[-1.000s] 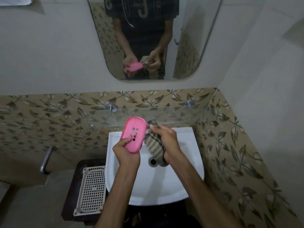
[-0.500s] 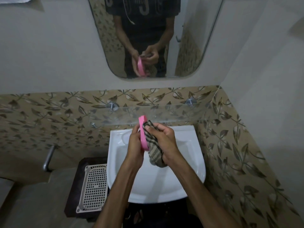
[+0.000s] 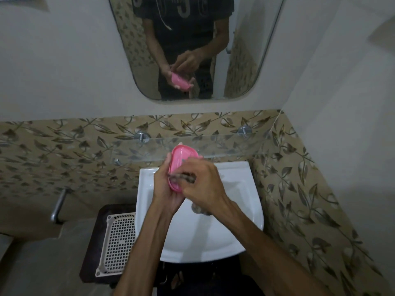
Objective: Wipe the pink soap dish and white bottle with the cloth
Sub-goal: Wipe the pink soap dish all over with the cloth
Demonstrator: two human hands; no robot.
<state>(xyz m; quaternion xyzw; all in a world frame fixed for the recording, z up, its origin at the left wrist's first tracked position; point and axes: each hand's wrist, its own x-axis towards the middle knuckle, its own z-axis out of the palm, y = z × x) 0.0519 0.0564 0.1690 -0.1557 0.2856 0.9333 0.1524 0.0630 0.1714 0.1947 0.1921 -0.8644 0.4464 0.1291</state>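
**Inspector:** Position of the pink soap dish [image 3: 181, 161]?

**Assistant:** Held in the air over the back edge of the white washbasin [image 3: 235, 210], just in front of the glass shelf [image 3: 224, 146]. Its hollow side faces the camera. The left hand [image 3: 165, 189] cradles it from beneath and from the left, fingers curled round the long rim.

**Inspector:** And the cloth?

**Assistant:** The checked cloth [image 3: 181, 178] is mostly hidden. A dark strip shows between the two hands, lying on the near part of the dish. The right hand [image 3: 201, 182] has its fingers bent down and clamped on it, pressing into the hollow.

**Inspector:** White bottle?

**Assistant:** Not visible. It may be out of frame; I cannot say.

**Inspector:** Recommendation for the wipe in hand?

**Assistant:** My judgement: the far half of the hollow looks uncovered, so the cloth should travel the full length, into the rounded ends and along the inner wall. The left grip should stay on the outer rim, clear of the cloth's path. The dish sits above the basin, so a slip would land there rather than on the perforated white basket [image 3: 119, 242] by the basin's left edge. The underside would need turning to reach.
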